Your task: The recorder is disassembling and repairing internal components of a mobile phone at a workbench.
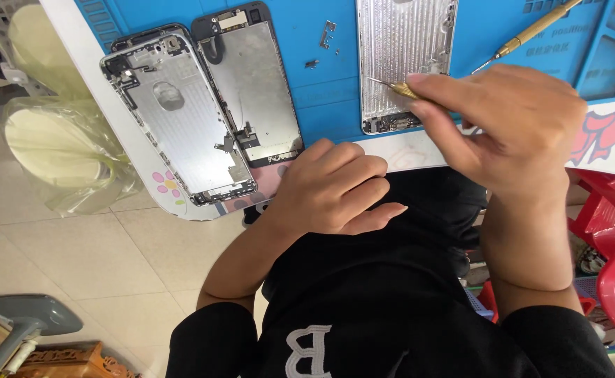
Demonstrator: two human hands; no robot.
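Working a brass-handled tool (pixel 400 89) into the lower end of a bare silver phone housing (pixel 404 63), a person in a black top bends over a blue repair mat (pixel 321 105) at the counter (pixel 97 91). The right hand (pixel 510 129) is curled closed around the tool, fingertips pinched near its fine tip. The left hand (pixel 335 189) rests at the counter's near edge, fingers loosely folded and holding nothing. To the left lies an opened phone (pixel 181 119) with its screen panel (pixel 251 87) folded back beside it. Small loose parts (pixel 325 38) sit between the two, and a second brass tool (pixel 531 31) lies to the right. Steady work here seems to call for a light, low-angled tip and a braced housing, keeping clear of the small parts.
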